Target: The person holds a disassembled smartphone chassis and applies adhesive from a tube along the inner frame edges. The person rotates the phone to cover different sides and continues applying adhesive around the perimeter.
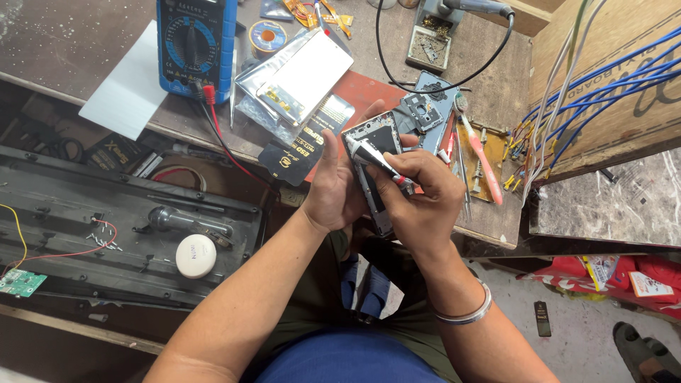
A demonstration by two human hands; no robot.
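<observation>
Far left, lower shelf: small green circuit board [20,282] with a yellow wire; beside it a long black housing [128,227] with a white round puck [195,256] resting on it.

Bench top, left: white sheet [128,89], then the blue multimeter [196,46] with its red lead plugged in and trailing down over the bench edge. Just right of it, a solder spool [267,35] and a silvery anti-static bag [294,78]. A black card with gold print [305,142] overhangs the bench edge.

Centre: your left hand [333,191] is wrapped around the opened phone frame [376,167], fingers behind it, thumb along its left edge. The frame is upright, slightly tilted, above your lap and just in front of the bench edge. Your right hand [425,206] pinches a small white tube with a red cap end [379,162] between thumb and fingertips; the tube lies across the face of the frame, with its tip at the frame's upper left corner. Metal bangle [464,312] on the right wrist.

Right of the hands: a second disassembled phone back [425,106], tweezers and an orange-handled tool [482,159] on the bench. Soldering iron stand [429,42] at top. Far right: wooden board [603,71] with blue and white wires [596,99] draped across it.
</observation>
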